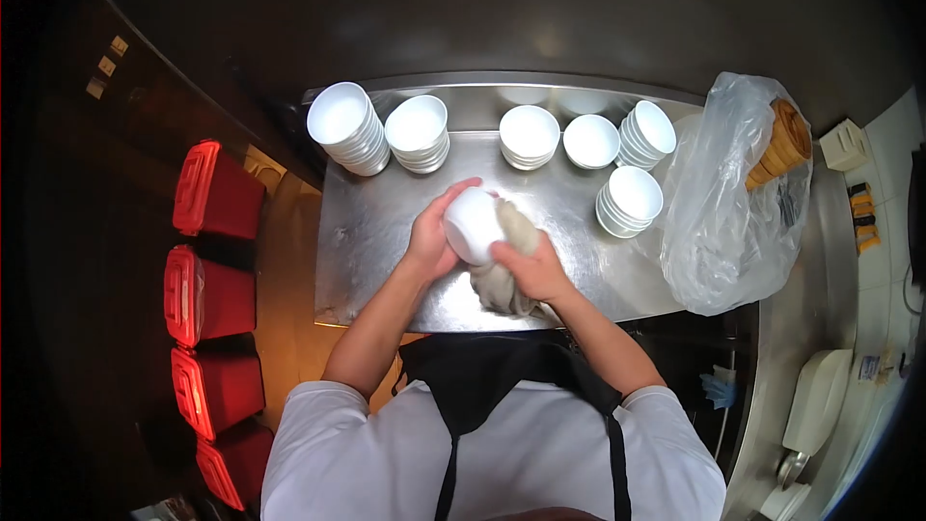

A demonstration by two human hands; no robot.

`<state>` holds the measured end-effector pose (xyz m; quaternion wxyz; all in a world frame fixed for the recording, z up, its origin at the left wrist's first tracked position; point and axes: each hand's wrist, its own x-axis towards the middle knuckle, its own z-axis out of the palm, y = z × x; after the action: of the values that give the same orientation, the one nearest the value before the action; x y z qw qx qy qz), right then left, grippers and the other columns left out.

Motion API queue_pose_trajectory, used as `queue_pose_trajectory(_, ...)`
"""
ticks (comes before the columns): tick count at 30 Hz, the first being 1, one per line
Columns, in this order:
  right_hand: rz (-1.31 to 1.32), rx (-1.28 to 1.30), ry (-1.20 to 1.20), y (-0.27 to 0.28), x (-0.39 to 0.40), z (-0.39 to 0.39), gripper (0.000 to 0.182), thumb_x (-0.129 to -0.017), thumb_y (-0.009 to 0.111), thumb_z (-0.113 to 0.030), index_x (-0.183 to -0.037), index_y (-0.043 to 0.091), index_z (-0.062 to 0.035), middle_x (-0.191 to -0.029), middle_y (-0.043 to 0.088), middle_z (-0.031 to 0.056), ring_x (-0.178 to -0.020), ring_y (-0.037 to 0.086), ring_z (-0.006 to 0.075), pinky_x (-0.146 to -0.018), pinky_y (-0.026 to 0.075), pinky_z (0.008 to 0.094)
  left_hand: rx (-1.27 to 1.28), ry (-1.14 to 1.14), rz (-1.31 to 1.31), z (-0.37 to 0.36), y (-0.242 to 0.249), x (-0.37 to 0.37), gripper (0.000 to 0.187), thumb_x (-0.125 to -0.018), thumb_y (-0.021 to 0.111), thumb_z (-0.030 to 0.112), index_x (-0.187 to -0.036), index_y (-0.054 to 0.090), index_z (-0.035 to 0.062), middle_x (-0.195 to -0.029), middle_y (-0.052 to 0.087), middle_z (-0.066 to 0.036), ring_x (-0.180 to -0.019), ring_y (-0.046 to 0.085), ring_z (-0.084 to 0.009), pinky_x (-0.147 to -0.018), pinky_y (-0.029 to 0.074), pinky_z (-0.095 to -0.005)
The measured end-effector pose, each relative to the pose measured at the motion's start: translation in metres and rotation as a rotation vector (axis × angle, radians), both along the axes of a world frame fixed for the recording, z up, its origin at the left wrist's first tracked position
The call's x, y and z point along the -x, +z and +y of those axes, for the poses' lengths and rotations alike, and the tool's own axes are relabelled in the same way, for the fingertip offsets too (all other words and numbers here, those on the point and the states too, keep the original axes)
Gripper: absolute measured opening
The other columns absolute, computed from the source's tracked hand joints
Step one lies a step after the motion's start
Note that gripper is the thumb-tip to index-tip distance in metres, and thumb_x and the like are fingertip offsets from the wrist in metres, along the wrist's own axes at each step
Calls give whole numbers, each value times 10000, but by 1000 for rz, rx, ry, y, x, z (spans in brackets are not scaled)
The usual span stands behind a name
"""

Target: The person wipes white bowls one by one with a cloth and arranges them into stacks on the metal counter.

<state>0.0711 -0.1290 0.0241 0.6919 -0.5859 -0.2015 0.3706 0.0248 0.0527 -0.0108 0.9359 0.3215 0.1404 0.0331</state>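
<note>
A white bowl point(473, 228) is held above the steel table point(386, 275), tilted so that its outside faces up. My left hand point(434, 234) is wrapped round the bowl's left side. On the right, my right hand point(532, 268) grips a grey-beige cloth point(502, 287) and presses it against the bowl's right side. The lower part of the cloth hangs down near the table's front edge. The bowl's inside is hidden from view.
Stacks of white bowls stand at the back left point(340, 114), back middle point(530, 135) and right point(633, 196). A clear plastic bag point(709, 241) with bamboo steamers point(777, 147) lies at the right. Red lidded bins point(227, 294) line the left floor.
</note>
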Motion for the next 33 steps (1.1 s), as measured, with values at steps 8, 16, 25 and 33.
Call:
queue_pose_trajectory(8, -152, -57, -687, -39, -48, -7, 397, -1016, 543, -259, -1327, 500, -15, -1154, 598, 36, -1010, 555, 127, -886, 462, 290, -706, 36, -145, -9, 71, 6, 278, -949, 612, 186, -1164, 614, 10, -1102, 672, -102, -1070, 614, -238, -989, 424, -403)
queue_pose_trajectory(16, 12, -76, -628, -41, -21, -23, 328, -1001, 570, -276, -1156, 575, 13, -1044, 628, 60, -937, 576, 137, -847, 470, 295, -2228, 609, -113, 73, 27, -66, 170, -853, 652, 128, -995, 679, 38, -806, 668, -103, -777, 620, -278, -792, 418, -395)
queue_pose_trajectory(25, 134, -189, -632, -54, -8, -42, 408, -1014, 541, -317, -1254, 526, 12, -1129, 622, 81, -1025, 578, 159, -933, 457, 310, -2346, 754, 80, 42, 27, -85, 416, -859, 679, 240, -1232, 607, 72, -1131, 654, -97, -1113, 588, -221, -1043, 319, -533)
queue_pose_trajectory(33, 162, -194, -443, -45, -5, -38, 451, -1012, 540, -344, -1300, 500, 1, -1191, 602, 83, -1072, 563, 164, -964, 444, 318, -2297, -249, -116, -21, -6, -147, 262, -919, 602, 282, -1086, 674, 92, -1038, 692, -129, -1030, 640, -296, -1100, 210, -657)
